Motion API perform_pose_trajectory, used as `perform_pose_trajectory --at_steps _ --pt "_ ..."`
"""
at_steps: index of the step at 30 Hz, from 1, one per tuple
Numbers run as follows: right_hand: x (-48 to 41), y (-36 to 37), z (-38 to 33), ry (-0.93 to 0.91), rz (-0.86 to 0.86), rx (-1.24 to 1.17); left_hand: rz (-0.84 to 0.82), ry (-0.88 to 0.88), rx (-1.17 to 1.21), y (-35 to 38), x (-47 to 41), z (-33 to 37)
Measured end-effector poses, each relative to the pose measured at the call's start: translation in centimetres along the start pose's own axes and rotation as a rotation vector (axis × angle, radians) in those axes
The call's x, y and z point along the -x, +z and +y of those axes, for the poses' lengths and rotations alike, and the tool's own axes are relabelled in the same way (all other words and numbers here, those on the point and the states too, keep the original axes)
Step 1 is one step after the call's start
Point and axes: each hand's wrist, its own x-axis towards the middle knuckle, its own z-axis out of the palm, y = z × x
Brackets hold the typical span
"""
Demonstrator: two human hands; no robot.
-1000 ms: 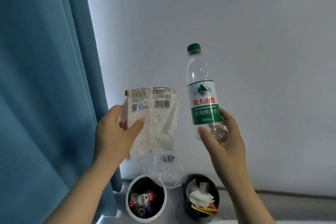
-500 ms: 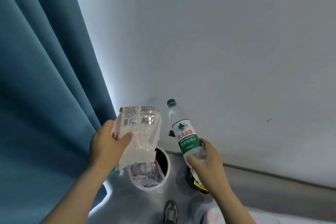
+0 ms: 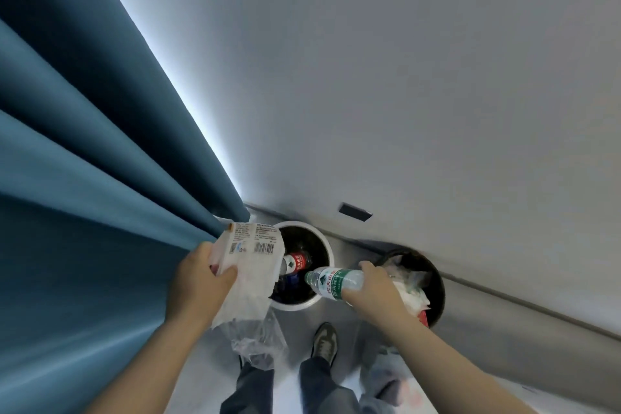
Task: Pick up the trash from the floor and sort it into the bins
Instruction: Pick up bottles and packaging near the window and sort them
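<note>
Pretty dim overall, cool bluish-grey cast. Only light source I can spot is a bright white strip leaking along the edge of the teal fabric curtain (image 3: pixel 84 178) where it meets the plain pale grey wall (image 3: pixel 403 77). Insides of the white round bin (image 3: pixel 297 305) and the dark round bin (image 3: pixel 425 260) are nearly black. Tiny highlights on the clear plastic bottle with a green label (image 3: pixel 339 282); the barcode on the white printed wrapper (image 3: pixel 250 262) is fairly crisp, the small text is mush. Heavy fisheye stretch, curtain folds fan out, and the grey floor (image 3: pixel 339 312) goes smeary at the bottom right corner.
</note>
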Motion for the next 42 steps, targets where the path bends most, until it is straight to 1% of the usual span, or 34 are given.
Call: perform_pose_trajectory --at_steps 3,6,14,22,26,30,32,37,42 --pt "-2.8 2.9 -0.6 0.032 0.004 0.029 -0.036 -0.022 -0.040 2.2 -1.7 -2.2" --pt "-5.7 6.3 -0.6 0.080 0.029 -0.002 -0.064 -0.003 -0.083 4.6 -3.4 -4.4" --pt "-11.8 14.9 0.0 0.149 0.069 0.036 -0.063 0.001 -0.090 10.0 -7.6 -10.1" --pt "-16.6 19.4 0.0 0.218 0.171 -0.015 -0.101 -0.036 -0.065 14.3 -10.4 -14.4" --pt "-17.8 20.6 -0.3 0.195 0.103 -0.163 -0.122 -0.028 -0.075 15.5 -11.3 -15.1" --pt "-17.2 20.7 -0.5 0.158 0.106 -0.219 -0.155 -0.008 -0.063 16.1 -11.9 -14.2" --pt "-16.8 20.3 -0.4 0.147 0.087 -0.286 -0.180 0.001 -0.031 16.2 -12.1 -13.5" --pt "-15.5 17.9 0.4 0.100 -0.044 -0.691 -0.248 0.013 0.084 16.7 -12.4 -11.0" --pt "-14.5 15.4 2.3 -0.014 -0.192 -0.924 -0.385 0.002 0.228 18.1 -12.0 -8.0"
